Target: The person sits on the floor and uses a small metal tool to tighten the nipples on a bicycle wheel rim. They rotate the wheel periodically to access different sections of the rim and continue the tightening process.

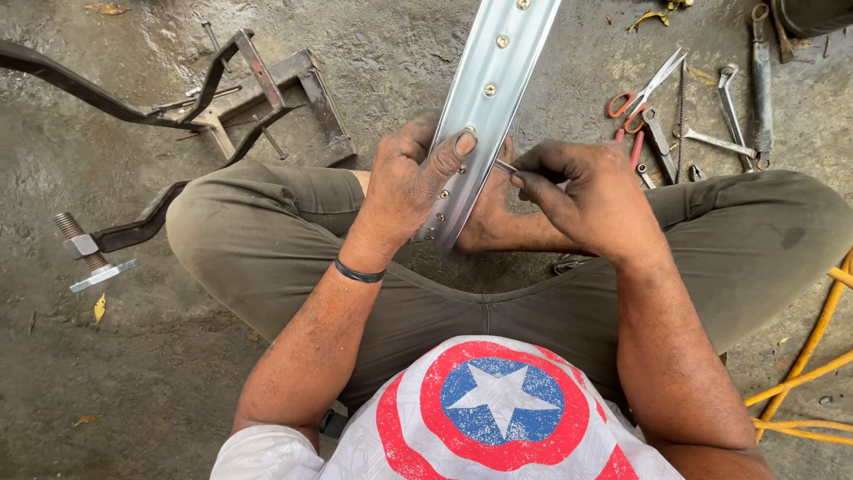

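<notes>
A shiny silver wheel rim (498, 67) with a row of spoke holes runs from the top of the head view down into my lap. My left hand (410, 182) grips the rim's lower end, thumb pressed on its inner face. My right hand (586, 191) pinches a thin metal spoke (505, 164) and holds its tip against the rim's right edge. Both hands are dark with grease. I sit cross-legged on a concrete floor in olive trousers.
A dark metal stand with a threaded bolt (84, 249) and a welded frame (267, 98) lies at the left. Red-handled scissors (644, 89), pliers (653, 142) and several spanners (733, 107) lie at the upper right. A yellow hose (809, 364) curls at the right edge.
</notes>
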